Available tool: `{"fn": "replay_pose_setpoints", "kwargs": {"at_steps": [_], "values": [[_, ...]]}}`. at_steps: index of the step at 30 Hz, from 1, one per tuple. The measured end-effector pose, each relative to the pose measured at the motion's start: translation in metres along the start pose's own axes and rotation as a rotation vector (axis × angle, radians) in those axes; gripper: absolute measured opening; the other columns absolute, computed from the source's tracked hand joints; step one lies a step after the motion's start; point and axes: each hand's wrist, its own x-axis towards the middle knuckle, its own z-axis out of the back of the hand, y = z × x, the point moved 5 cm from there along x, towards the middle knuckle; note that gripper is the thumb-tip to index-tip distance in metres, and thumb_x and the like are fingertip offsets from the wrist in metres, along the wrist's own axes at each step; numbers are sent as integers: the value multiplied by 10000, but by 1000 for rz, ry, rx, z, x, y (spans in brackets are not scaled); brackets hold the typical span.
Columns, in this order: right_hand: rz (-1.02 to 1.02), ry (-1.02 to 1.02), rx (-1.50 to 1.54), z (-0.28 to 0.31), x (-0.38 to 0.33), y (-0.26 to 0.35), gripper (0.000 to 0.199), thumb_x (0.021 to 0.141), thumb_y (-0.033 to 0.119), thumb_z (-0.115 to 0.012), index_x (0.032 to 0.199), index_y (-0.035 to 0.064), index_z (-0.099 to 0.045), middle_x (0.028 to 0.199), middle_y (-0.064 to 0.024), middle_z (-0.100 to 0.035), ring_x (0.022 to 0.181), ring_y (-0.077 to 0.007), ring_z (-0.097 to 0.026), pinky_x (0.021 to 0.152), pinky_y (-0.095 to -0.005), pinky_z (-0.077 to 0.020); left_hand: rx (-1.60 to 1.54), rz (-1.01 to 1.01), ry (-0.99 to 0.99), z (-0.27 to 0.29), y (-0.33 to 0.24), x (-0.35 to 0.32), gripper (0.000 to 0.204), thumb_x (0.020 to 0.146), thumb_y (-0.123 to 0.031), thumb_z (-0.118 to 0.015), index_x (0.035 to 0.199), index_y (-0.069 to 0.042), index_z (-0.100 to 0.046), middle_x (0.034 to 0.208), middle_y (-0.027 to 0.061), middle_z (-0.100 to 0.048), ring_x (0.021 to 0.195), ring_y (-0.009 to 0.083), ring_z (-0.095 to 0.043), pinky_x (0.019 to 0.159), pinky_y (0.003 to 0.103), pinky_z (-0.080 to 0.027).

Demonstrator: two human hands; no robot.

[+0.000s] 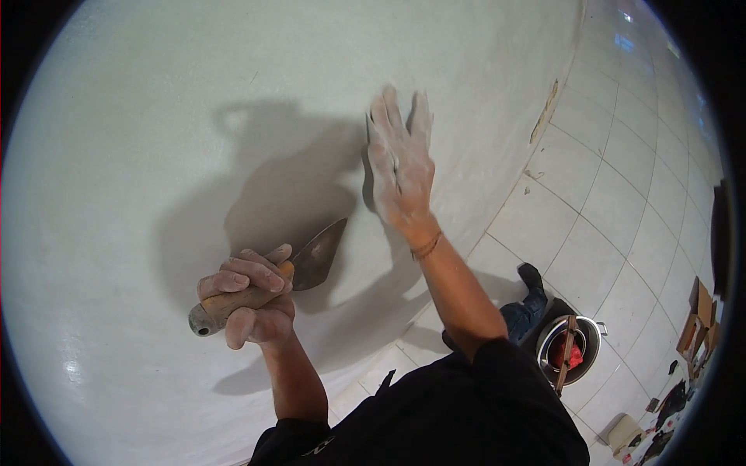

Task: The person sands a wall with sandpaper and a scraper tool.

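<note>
Trowel (320,255) in my left hand (252,299), right hand (400,159) at the wall (474,62)

My left hand curls closed around the trowel's handle, the blade aimed up toward my right hand. That one is open and empty, dusty fingers slightly parted, palm facing the wall; whether it touches, I can't tell. A pot (594,355) stands on the floor (592,252).

Your left forearm (297,380) is slanting up from below, your left hand (270,314) gripping, its dusty fingers (255,269) curling above the thumb (242,326). Your right arm (458,291) is reaching farther out, your right hand (402,163) lying flat, its back showing, its pale-coated fingers (420,120) pointing away, slightly spread.
</note>
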Motion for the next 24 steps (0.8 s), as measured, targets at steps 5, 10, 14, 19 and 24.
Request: {"fn": "replay_pose_setpoints", "kwargs": {"at_steps": [5,10,14,19,24], "values": [[74,122,-89,11,-16,-21,429,915,348,-394,1272,119,-461,1340,-71,-406,1325,-370,-139,1058,-509,-49,14,-4,1,0,-2,3,458,806,-500,-554,943,-71,-467,639,58,-497,506,109,-453,781,415,-528],[-97,-25,64,4,2,2,397,914,296,-403,1256,110,-481,1325,-77,-426,1321,-371,-154,1054,-519,-72,48,58,-31,-6,-2,4,544,751,-581,-549,941,-82,-448,653,40,-494,539,97,-455,782,401,-529],[57,39,-188,4,21,9,400,912,304,-403,1248,105,-490,1333,-89,-416,1323,-378,-132,1051,-522,-64,-18,-27,-3,3,-1,10,361,819,-388,-546,943,-66,-439,658,90,-516,524,149,-483,754,431,-532],[8,81,-162,2,-14,0,424,910,313,-408,1267,92,-466,1346,-92,-399,1313,-396,-155,1042,-532,-60,-54,-38,-31,3,-5,4,357,825,-375,-543,953,-56,-446,656,91,-518,531,147,-491,756,426,-534],[-31,23,-113,-1,-15,-1,416,916,314,-400,1272,107,-463,1348,-85,-395,1309,-395,-165,1041,-530,-60,-66,5,-41,-3,-4,4,340,817,-359,-548,939,-56,-452,636,93,-514,518,151,-485,742,437,-537]]}}
